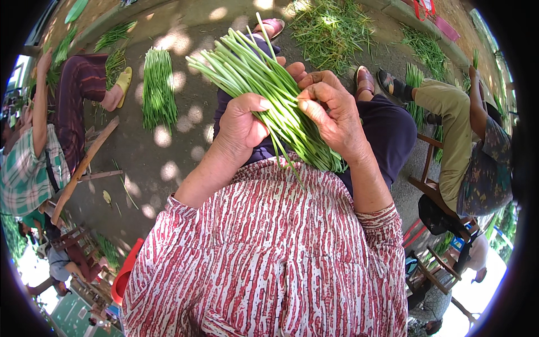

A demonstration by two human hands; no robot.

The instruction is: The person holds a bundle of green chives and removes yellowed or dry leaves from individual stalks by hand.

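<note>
A thick bundle of long, chive-like green stalks (pixel 269 92) lies slantwise over my lap, its pale cut ends fanned toward the upper left. My left hand (pixel 240 126) is wrapped around it, thumb on top and fingertips showing past the far edge. At the bundle's right edge, my right hand (pixel 332 111) pinches with thumb and forefinger; whether it has one stalk or several is too fine to tell. The leafy lower ends hang against my patterned red-and-white shirt (pixel 269 236), and a few thin stalks stick out loosely.
On the pavement to my left lies a neat stack of green stalks (pixel 160 88). Loose trimmings (pixel 332 31) are heaped ahead. A seated person in a plaid shirt (pixel 33 168) is at left, another in khaki trousers (pixel 446 105) at right. A red plastic container (pixel 126 269) stands by my left side.
</note>
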